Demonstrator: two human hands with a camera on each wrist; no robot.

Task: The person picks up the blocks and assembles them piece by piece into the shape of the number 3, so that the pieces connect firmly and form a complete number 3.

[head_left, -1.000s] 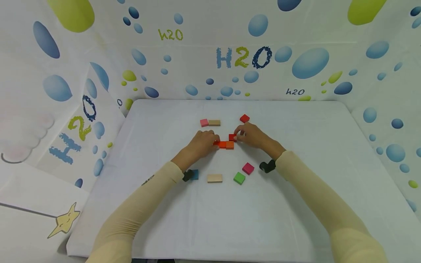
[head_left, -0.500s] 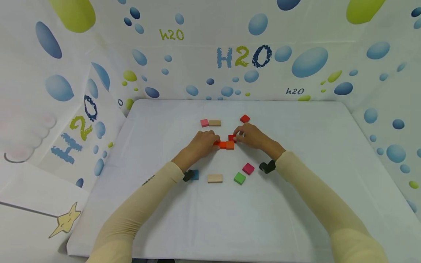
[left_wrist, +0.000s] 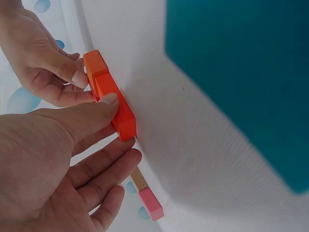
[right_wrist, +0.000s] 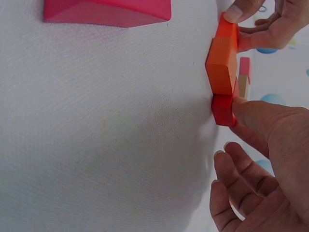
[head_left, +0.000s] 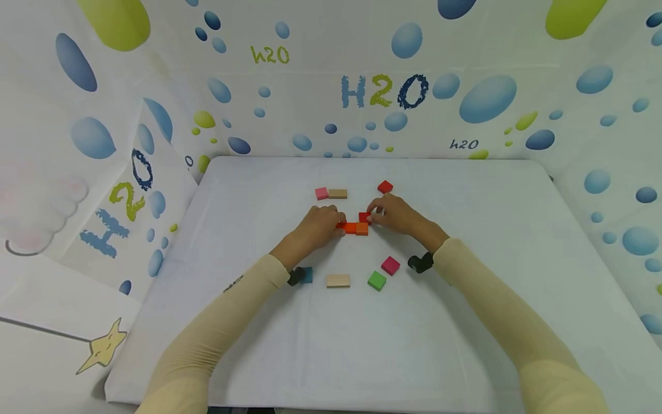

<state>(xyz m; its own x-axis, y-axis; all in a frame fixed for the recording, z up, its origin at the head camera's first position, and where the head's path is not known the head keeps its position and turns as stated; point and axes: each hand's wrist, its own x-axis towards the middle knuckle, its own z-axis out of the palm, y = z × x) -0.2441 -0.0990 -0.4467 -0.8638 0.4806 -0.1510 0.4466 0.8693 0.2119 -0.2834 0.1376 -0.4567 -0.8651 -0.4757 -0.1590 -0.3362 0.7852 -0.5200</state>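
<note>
With thumb and fingers, my left hand (head_left: 320, 223) pinches a red-orange block (left_wrist: 120, 108) lying flat near the middle of the table. Against that block's right end sits an orange block (head_left: 362, 229), which also shows in the right wrist view. My right hand (head_left: 395, 213) pinches a red block (right_wrist: 222, 110) by its side, just behind the orange block; the two look to be touching. Both hands rest low over the white cloth, facing each other. The left fingers cover the left end of the red-orange block in the head view.
Behind the hands lie a pink block (head_left: 322, 193), a wooden block (head_left: 338, 194) and another red block (head_left: 385, 187). Nearer the front are a blue block (head_left: 307, 275), a second wooden block (head_left: 338, 281), a green block (head_left: 377, 280) and a crimson block (head_left: 390, 265).
</note>
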